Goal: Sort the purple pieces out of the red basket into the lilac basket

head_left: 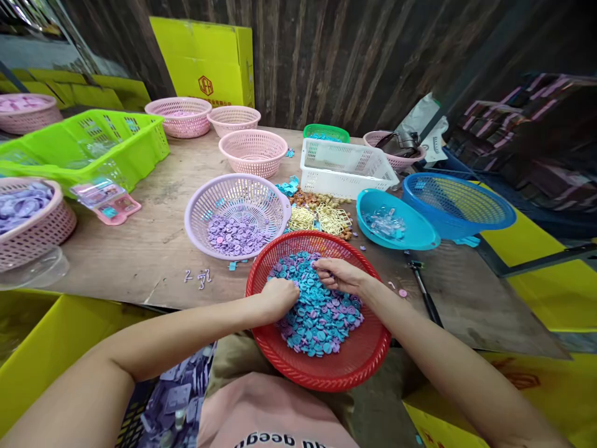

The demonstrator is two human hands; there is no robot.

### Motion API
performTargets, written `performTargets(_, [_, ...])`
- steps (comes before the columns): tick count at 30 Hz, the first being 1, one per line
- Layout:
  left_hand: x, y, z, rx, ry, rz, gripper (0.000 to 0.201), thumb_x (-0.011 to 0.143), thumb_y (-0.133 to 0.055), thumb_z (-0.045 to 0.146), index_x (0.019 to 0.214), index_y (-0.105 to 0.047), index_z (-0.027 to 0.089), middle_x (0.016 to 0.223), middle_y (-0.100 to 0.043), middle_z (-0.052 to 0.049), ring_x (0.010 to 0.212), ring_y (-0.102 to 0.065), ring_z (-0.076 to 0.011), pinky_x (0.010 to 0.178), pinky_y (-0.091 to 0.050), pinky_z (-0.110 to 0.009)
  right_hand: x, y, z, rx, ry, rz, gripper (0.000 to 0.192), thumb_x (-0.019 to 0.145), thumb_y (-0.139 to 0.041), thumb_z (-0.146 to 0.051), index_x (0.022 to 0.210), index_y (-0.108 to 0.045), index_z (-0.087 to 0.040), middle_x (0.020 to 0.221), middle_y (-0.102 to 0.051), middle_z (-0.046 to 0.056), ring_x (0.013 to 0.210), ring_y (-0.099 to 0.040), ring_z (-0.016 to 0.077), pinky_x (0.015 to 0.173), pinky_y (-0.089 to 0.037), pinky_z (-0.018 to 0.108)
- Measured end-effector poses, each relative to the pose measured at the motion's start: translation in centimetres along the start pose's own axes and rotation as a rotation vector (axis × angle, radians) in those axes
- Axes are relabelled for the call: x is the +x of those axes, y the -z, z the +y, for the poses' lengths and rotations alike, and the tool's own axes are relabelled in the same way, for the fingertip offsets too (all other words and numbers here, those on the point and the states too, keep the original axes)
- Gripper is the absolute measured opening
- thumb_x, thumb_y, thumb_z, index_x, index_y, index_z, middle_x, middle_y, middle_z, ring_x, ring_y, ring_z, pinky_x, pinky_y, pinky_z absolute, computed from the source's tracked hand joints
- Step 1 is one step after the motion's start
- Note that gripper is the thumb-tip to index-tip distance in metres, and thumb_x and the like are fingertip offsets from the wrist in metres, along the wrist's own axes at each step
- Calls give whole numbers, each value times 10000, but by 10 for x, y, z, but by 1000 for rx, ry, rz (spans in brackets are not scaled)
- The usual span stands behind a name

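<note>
A red basket point(354, 367) tilts toward me at the table's front edge, holding many small round blue and purple plastic pieces point(317, 317). Inside it, my left hand point(278, 300) is closed, knuckles up, over the left side of the pile; its fingertips are hidden. My right hand point(339, 275) has its fingers curled in a pinch above the pile's upper right. Whatever either hand grips is too small or too covered to make out. Just behind the red rim, a lilac basket point(196, 214) contains small purple pieces point(237, 236).
Yellow and brown parts point(321, 218) lie loose behind the red basket. Right of them stand a turquoise bowl point(420, 239) and a blue basket point(466, 224). A black-handled tool point(426, 295) lies at right. Behind are a white crate point(345, 180) and pink baskets point(254, 165); a green crate point(140, 162) stands left.
</note>
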State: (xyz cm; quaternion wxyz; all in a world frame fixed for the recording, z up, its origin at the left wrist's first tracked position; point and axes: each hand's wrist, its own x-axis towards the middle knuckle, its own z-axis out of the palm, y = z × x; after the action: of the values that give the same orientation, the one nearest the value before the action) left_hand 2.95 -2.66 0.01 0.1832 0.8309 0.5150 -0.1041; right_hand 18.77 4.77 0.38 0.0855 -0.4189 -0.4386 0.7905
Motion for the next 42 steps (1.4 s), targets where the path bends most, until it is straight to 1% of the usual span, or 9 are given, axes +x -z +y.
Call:
performTargets(4, [0, 8, -15, -56, 10, 20, 123, 662, -538, 173, 725, -633, 125, 676, -621, -105, 680, -591, -211, 569, -434, -273, -5, 5, -1, 64, -34, 71, 237, 710, -517, -263, 611, -319, -177, 441, -317, -96, 344, -238, 8, 339, -125, 136])
performTargets(8, [-4, 27, -39, -458, -74, -24, 169, 619, -572, 297, 626, -610, 132, 528, -536, -5, 510, -494, -102, 470, -346, -199, 0, -4, -19, -10, -3, 111, 231, 725, -513, -240, 609, -325, -175, 446, -350, -83, 353, -283, 14, 340, -160, 138])
performTargets(14, [-20, 55, -68, -1244, -66, -130, 266, 662, -524, 397, 605, -458, 145, 447, -255, 85, 370, -205, -22, 364, -162, -176, 37, -45, -74, -154, 106, 84, 219, 764, -457, -158, 572, -353, -164, 432, -374, -60, 366, -321, 29, 340, -217, 152])
performTargets(18, [-29, 63, -91, -1430, -23, -30, 300, 662, -526, 359, 555, -320, 170, 462, -189, 95, 365, -155, -8, 355, -110, -162, 77, -80, -105, -198, 80, 122, 211, 781, -408, -106, 581, -375, -161, 444, -393, -43, 399, -357, 46, 365, -289, 162])
performTargets(24, [-26, 74, -163, -1066, 321, 507, 109, 659, -444, 251, 614, -437, 152, 467, -370, 58, 396, -380, -48, 378, -296, -164, 99, -105, -129, -479, 278, 226, 47, 712, -518, -124, 724, -482, -150, 630, -493, 0, 576, -453, 80, 523, -395, 215])
performTargets(28, [-27, 71, -204, -709, 461, 626, 203, 614, -431, 162, 767, -559, 122, 763, -604, -32, 712, -558, -127, 656, -443, -221, 67, -81, -116, -826, 456, 297, 192, 691, -533, -175, 881, -543, -149, 904, -573, 62, 777, -511, 134, 668, -409, 252])
performTargets(31, [-30, 68, -218, -585, 464, 668, 387, 623, -422, 138, 992, -536, 104, 1041, -581, -74, 935, -532, -147, 794, -420, -229, 42, -51, -87, -1071, 430, 295, 130, 701, -483, -162, 783, -582, -142, 834, -615, 53, 771, -535, 150, 697, -403, 265])
performTargets(36, [-25, 59, -216, -225, 529, 495, 349, 651, -424, 114, 953, -599, 135, 903, -638, -71, 838, -574, -152, 768, -424, -227, 25, -21, -43, -1154, 355, 263, 153, 700, -473, -216, 751, -605, -158, 776, -638, 45, 712, -565, 162, 626, -405, 252])
performTargets(42, [-9, 39, -197, 93, 529, 98, 235, 589, -510, 104, 778, -648, 116, 833, -639, -156, 804, -592, -240, 669, -437, -276, 22, -35, -39, -1117, 434, 292, 181, 713, -454, -243, 765, -603, -155, 781, -634, 51, 728, -557, 158, 645, -394, 249])
